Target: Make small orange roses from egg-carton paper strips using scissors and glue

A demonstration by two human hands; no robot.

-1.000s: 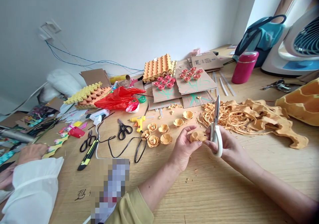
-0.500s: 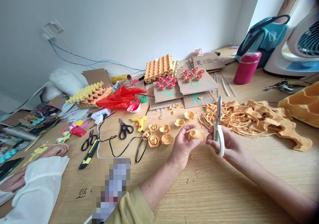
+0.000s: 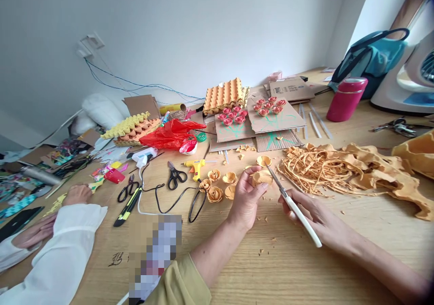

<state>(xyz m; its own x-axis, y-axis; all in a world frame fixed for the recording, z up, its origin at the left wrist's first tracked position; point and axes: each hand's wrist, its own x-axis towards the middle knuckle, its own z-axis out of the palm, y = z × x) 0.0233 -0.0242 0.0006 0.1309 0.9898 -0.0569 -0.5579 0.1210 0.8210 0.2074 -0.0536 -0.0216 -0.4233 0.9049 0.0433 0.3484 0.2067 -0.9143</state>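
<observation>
Between the thumb and fingers of my left hand [image 3: 244, 198] is an orange egg-carton cup [image 3: 261, 178], its base turned up. My right hand [image 3: 307, 210] grips white-handled scissors [image 3: 298, 213], whose blades point up and left beside the cup; whether they touch it I cannot tell. Just left of my left hand sit several orange carton flowers, such as a rolled rose [image 3: 214, 194] and an open cup [image 3: 229, 178]. Another cup [image 3: 263, 161] lies beyond my fingers. Small orange scraps [image 3: 261, 252] are scattered on the wood below my hands.
A heap of orange carton strips [image 3: 315, 167] lies at the right. Behind are cardboard sheets with red flowers [image 3: 276, 121], egg trays [image 3: 222, 96] and a red bag [image 3: 171, 134]. A yellow glue gun [image 3: 195, 168], black scissors [image 3: 176, 176] and cutter [image 3: 127, 207] lie left. A co-worker's white sleeve [image 3: 73, 246] is far left.
My right hand has moved the scissors away from the cup, then tilted the blades left towards it. The cup has turned in my left hand. The view has shifted left.
</observation>
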